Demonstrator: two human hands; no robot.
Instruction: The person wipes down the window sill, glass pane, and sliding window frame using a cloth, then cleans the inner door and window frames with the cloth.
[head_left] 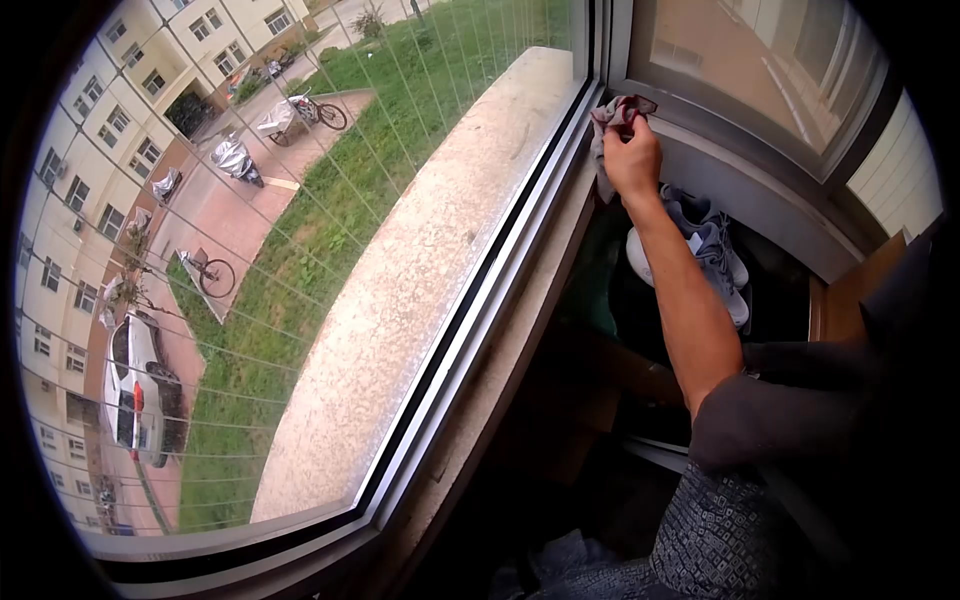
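My right hand (632, 160) is closed around a crumpled grey cloth with dark red parts (606, 122). It presses the cloth at the corner where the window frame (590, 100) meets the side panel below another pane. Part of the cloth hangs down over the end of the stone sill (545, 270). The forearm reaches up from a dark sleeve at the right. My left hand is not in the picture.
Below the forearm are grey sneakers (712, 235) and a whitish rounded object (640, 258), partly hidden. A large window pane with thin bars overlooks a pale outer ledge (400, 290), grass, a white car (138, 390) and bicycles. Patterned fabric (715, 530) shows at the bottom.
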